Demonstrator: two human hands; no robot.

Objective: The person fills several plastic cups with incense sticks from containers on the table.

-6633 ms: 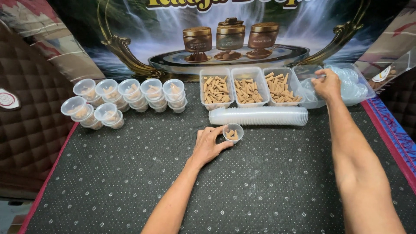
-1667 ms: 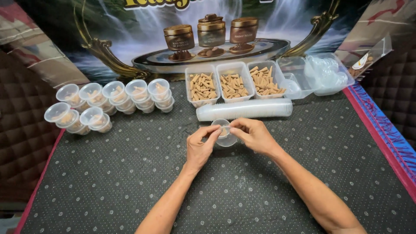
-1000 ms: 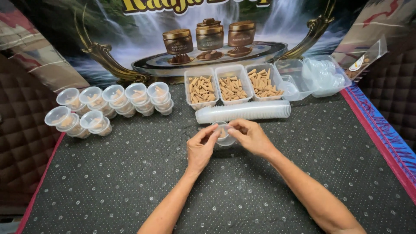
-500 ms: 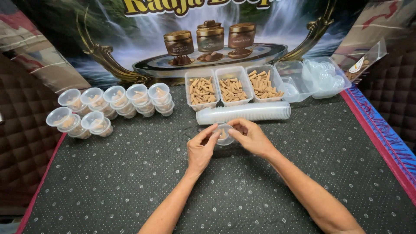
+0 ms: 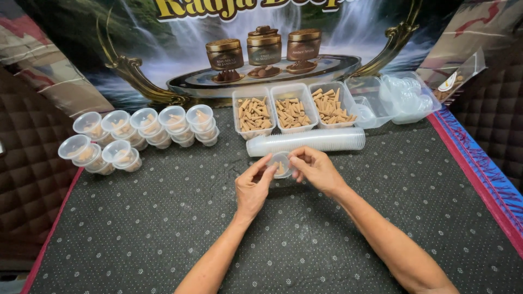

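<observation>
While both hands meet over the middle of the counter [image 5: 163, 239], the scene reads so:

Left hand [image 5: 251, 188]: grip pinched on the left side of a small clear cup [image 5: 280, 163], steadying it just above the dotted mat.
Right hand [image 5: 313, 170]: grip curled over the cup's right rim, fingertips pressing on top as if seating a lid; I cannot tell whether a lid is on.
Cup: holds a few tan cones, near the counter's centre.
Sleeve of stacked cups [image 5: 305, 141]: lies on its side just behind the hands, within easy reach.
Three trays of cones [image 5: 291, 111]: along the back edge.
Filled cups [image 5: 139, 136]: stacked at the back left corner, out of the way.
Tub of lids [image 5: 406, 97]: back right corner.
</observation>
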